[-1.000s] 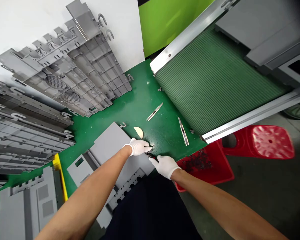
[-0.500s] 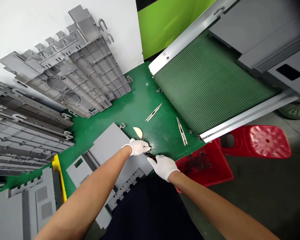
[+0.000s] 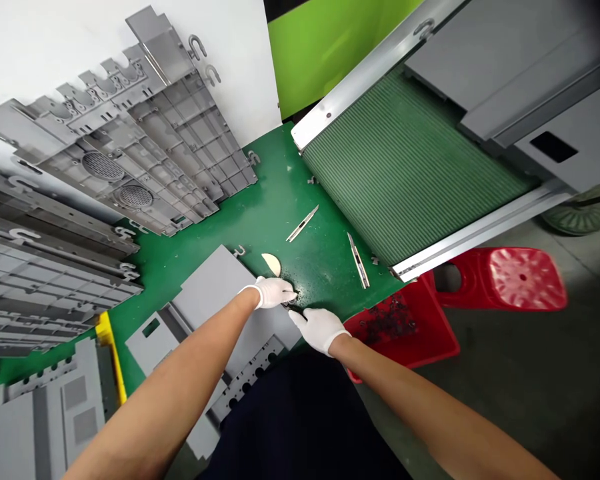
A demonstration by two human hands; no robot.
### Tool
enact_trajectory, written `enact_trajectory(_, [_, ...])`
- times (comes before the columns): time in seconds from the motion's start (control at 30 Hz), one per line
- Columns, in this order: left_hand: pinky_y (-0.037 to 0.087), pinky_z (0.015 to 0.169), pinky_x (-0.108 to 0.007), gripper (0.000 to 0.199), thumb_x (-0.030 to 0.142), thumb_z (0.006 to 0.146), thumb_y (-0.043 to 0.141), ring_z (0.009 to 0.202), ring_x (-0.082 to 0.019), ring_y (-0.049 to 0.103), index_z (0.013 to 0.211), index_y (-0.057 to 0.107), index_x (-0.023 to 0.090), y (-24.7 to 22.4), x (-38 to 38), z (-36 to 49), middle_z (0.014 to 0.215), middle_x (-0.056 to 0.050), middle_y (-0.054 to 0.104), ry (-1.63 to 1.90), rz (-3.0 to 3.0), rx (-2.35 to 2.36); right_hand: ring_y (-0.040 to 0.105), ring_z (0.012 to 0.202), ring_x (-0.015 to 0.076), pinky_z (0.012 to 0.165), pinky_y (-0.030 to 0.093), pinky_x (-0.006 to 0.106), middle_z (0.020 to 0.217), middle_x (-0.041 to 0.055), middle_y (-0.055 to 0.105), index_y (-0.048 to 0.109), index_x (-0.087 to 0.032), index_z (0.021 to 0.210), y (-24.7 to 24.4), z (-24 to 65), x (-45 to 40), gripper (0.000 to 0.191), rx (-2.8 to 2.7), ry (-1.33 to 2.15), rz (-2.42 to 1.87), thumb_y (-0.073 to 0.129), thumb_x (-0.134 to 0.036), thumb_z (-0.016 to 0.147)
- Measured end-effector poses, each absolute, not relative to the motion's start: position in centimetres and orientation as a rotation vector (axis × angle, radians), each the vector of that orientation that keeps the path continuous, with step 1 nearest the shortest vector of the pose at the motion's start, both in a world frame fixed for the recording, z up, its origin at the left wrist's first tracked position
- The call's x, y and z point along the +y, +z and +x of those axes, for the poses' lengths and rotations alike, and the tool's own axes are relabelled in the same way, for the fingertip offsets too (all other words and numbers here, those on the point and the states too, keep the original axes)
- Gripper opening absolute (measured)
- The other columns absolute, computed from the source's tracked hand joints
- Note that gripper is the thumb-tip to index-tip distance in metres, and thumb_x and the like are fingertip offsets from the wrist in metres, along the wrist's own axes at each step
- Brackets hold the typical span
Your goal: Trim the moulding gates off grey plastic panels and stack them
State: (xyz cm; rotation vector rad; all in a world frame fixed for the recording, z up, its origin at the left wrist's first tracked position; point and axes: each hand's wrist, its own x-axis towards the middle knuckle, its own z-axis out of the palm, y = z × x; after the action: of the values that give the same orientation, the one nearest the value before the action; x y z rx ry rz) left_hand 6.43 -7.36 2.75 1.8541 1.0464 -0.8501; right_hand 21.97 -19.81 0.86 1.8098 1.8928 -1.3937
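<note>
A grey plastic panel [image 3: 230,293] lies on the green table in front of me, under my hands. My left hand [image 3: 275,293], in a white glove, rests at the panel's right edge with its fingers pressed together. Whatever its fingertips pinch is too small to make out. Close beside it, my gloved right hand [image 3: 321,330] closes its thumb and fingers on a small dark tool [image 3: 295,308], whose shape is mostly hidden. Small black crumbs [image 3: 293,283] are scattered by the left fingertips. Just beyond lies a cream half-round piece [image 3: 271,265].
Two utility knives [image 3: 303,223] [image 3: 358,261] lie on the green table [image 3: 275,193]. A red bin [image 3: 430,340] with dark scraps and a red stool [image 3: 525,277] are at the right. Ribbed grey panels [image 3: 150,140] lean at the left. A green conveyor [image 3: 380,173] carries another panel.
The view has shifted slightly, so everything sits a little further left. Both hands remain together at the panel's edge, with only slight finger movement.
</note>
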Motion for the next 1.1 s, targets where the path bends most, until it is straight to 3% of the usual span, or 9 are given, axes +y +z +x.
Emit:
enact_trajectory(0.3, [0.040, 0.080, -0.031, 0.038, 0.053, 0.089, 0.041, 0.088, -0.019, 0.061, 0.090, 0.068, 0.026, 2.9, -7.3, 6.5, 0.093, 0.001, 0.071, -0.843, 1.843, 1.031, 0.067, 0.101, 0.0285, 0.088, 0.047, 0.038, 0.107, 0.0195, 0.071, 0.065, -0.016, 0.121, 1.7, 21.6, -20.1, 0.061, 1.975, -1.296, 1.677, 0.026, -0.057, 0.098])
enact_trajectory(0.53, [0.040, 0.070, -0.024, 0.038, 0.051, 0.087, 0.047, 0.079, -0.016, 0.058, 0.086, 0.070, 0.021, 1.7, -6.6, 5.9, 0.087, -0.001, 0.070, -0.764, 1.813, 0.957, 0.067, 0.103, 0.0303, 0.088, 0.048, 0.039, 0.106, 0.0222, 0.071, 0.068, -0.011, 0.115, 1.8, 21.6, -19.8, 0.072, 1.967, -1.301, 1.730, 0.020, -0.062, 0.097])
enact_trajectory(0.73, [0.041, 0.069, -0.023, 0.035, 0.049, 0.085, 0.052, 0.074, -0.015, 0.056, 0.087, 0.071, 0.020, 1.4, -5.9, 6.2, 0.085, -0.001, 0.070, -0.746, 1.772, 0.941, 0.070, 0.092, 0.0318, 0.079, 0.051, 0.041, 0.095, 0.0194, 0.073, 0.070, -0.013, 0.105, 1.6, 21.9, -19.1, 0.083, 1.913, -1.322, 1.803, 0.013, -0.072, 0.091])
enact_trajectory(1.1, [0.040, 0.068, -0.024, 0.032, 0.048, 0.083, 0.055, 0.073, -0.015, 0.056, 0.083, 0.072, 0.021, 1.9, -6.5, 6.4, 0.081, -0.001, 0.069, -0.704, 1.741, 1.013, 0.069, 0.093, 0.0330, 0.081, 0.050, 0.043, 0.096, 0.0208, 0.073, 0.071, -0.014, 0.102, 1.5, 22.3, -18.9, 0.082, 1.924, -1.349, 1.789, 0.013, -0.071, 0.091])
